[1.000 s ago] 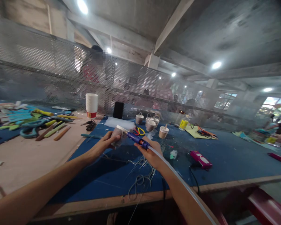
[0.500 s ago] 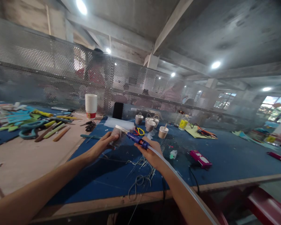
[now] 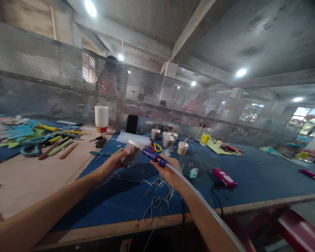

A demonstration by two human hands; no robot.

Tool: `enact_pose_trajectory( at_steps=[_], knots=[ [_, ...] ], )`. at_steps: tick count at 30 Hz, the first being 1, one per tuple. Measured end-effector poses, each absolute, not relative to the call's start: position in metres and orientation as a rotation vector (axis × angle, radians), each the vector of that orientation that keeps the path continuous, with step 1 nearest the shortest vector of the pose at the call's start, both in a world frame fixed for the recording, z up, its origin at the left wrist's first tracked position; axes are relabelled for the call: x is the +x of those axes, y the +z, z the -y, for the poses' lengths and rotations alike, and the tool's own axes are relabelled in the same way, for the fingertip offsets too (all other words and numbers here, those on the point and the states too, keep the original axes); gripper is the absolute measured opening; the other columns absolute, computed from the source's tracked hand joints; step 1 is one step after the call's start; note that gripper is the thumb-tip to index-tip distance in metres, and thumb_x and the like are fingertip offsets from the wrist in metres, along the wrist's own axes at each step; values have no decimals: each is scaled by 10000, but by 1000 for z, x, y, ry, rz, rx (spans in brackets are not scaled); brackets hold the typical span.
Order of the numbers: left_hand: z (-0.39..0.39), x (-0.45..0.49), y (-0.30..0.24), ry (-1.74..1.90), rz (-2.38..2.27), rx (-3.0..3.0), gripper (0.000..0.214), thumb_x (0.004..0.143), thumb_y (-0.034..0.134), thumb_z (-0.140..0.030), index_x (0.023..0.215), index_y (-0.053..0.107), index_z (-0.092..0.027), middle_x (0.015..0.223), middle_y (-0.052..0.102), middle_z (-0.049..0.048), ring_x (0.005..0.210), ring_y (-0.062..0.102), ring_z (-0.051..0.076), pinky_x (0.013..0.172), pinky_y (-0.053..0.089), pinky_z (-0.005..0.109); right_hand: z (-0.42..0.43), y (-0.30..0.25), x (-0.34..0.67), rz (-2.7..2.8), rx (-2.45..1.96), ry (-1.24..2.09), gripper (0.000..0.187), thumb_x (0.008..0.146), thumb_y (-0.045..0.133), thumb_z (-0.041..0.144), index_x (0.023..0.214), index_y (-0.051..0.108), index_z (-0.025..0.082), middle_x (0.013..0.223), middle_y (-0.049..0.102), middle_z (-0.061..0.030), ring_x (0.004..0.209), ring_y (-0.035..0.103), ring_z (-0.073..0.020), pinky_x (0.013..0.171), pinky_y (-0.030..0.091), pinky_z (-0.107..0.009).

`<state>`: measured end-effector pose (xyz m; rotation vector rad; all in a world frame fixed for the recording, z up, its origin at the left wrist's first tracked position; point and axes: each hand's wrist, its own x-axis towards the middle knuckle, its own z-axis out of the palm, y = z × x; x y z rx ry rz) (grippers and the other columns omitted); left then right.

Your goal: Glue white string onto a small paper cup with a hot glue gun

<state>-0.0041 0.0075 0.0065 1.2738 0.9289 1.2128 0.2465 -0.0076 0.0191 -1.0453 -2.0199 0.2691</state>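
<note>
My left hand (image 3: 112, 163) is closed around a small cup (image 3: 130, 154) with a greyish-brown side and a white rim, held tilted above the blue mat (image 3: 94, 206). In my right hand (image 3: 173, 171) is a blue glue gun (image 3: 152, 156), its nozzle pointing left at the cup's rim. Whether the tip touches the rim is too small to tell. A long, pale glue stick (image 3: 202, 199) runs out of the gun's back and along my right forearm. Under the hands lies a loose grey cord (image 3: 157, 203) among thin glue strands.
Several small cups with looped handles (image 3: 168, 140) stand behind the gun, near yellow-and-red scissors (image 3: 156, 147). A stack of paper cups (image 3: 101, 119) and teal-handled scissors (image 3: 31, 150) are left. A magenta box (image 3: 225, 178) lies right. A perforated metal screen (image 3: 152, 94) closes the back.
Both hands stay nearly in place, with the cup and glue gun held as before. Behind the screen, a person has shifted slightly to the right.
</note>
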Motion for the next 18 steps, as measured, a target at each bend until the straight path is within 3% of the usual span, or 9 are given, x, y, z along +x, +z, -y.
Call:
enact_pose_trajectory(
  at_steps=[6,11,14,18],
  knots=[
    [-6,-10,6,1168,-857,1178,373,880,579,-497,1068,719,-207,1000,733,66,863,664,237,745,494,324,-5,12,249,1909,-1010,471,296,863,658,522,840,664,226,640,601,13,596,549,-161,595,402,-274],
    [-10,-14,5,1201,-817,1065,328,872,602,-460,1027,735,-203,967,752,64,849,690,233,760,525,324,-12,16,249,1631,-894,1076,365,844,676,563,774,611,211,452,382,90,406,360,-97,521,430,-277],
    [-10,-14,6,1213,-806,1041,319,868,622,-450,1034,732,-201,982,761,65,840,701,221,757,539,314,-14,20,252,1458,-756,1384,359,824,724,495,731,547,197,492,339,108,422,281,-61,509,411,-242],
    [-10,-15,7,1248,-815,1031,342,851,659,-437,1081,725,-193,1011,765,69,844,714,229,750,559,325,-20,22,258,1236,-691,1693,305,763,754,350,702,510,179,591,410,85,465,277,-38,512,389,-199]
  ],
)
